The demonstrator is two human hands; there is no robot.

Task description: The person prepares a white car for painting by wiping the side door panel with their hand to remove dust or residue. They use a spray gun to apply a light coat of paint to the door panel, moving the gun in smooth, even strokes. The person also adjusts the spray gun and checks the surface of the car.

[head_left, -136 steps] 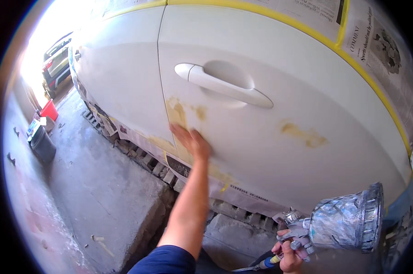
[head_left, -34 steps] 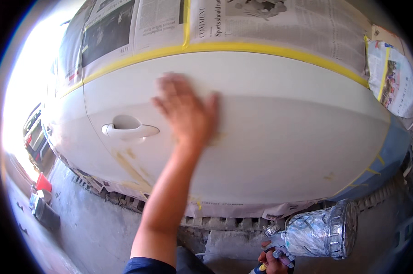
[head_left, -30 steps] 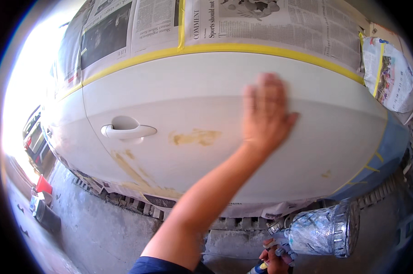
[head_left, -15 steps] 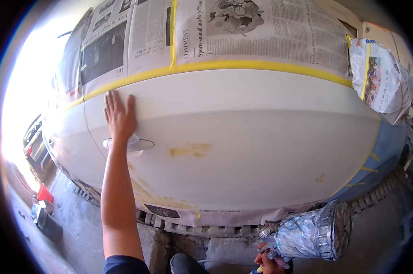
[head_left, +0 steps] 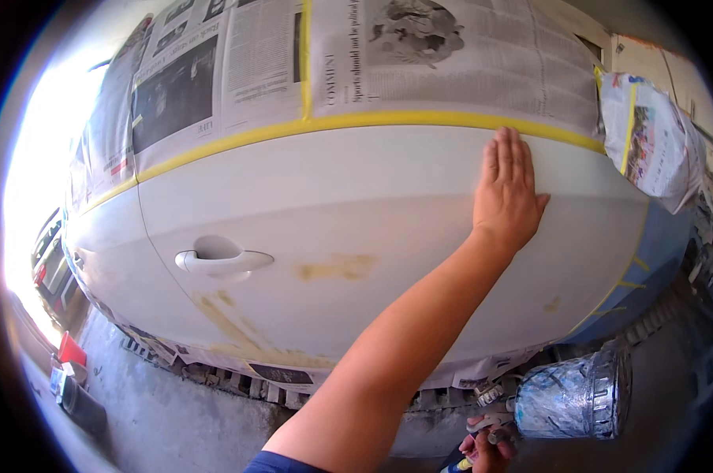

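Note:
My left hand (head_left: 508,189) lies open on the pale car door (head_left: 404,201), palm down with straight fingers. Its fingertips reach the yellow masking tape (head_left: 419,118) along the door's top edge. The forearm crosses the lower door. At the lower right, my right hand (head_left: 489,456) is closed around the grip of a paint spray gun (head_left: 565,398), whose large paint-smeared cup points right. Part of that hand is hidden at the frame edge. Tan patches (head_left: 337,266) mark the door beside its handle (head_left: 242,261).
Newspaper (head_left: 262,79) masks the windows, and a wrapped side mirror (head_left: 648,142) juts out at the right. A blue panel (head_left: 636,272) borders the door there. At the left, a red container (head_left: 72,349) and a dark bin (head_left: 83,407) stand on the concrete floor (head_left: 163,406).
My left hand has swept right along the top of the door, from above the handle toward the mirror. The spray gun in my right hand has shifted slightly right.

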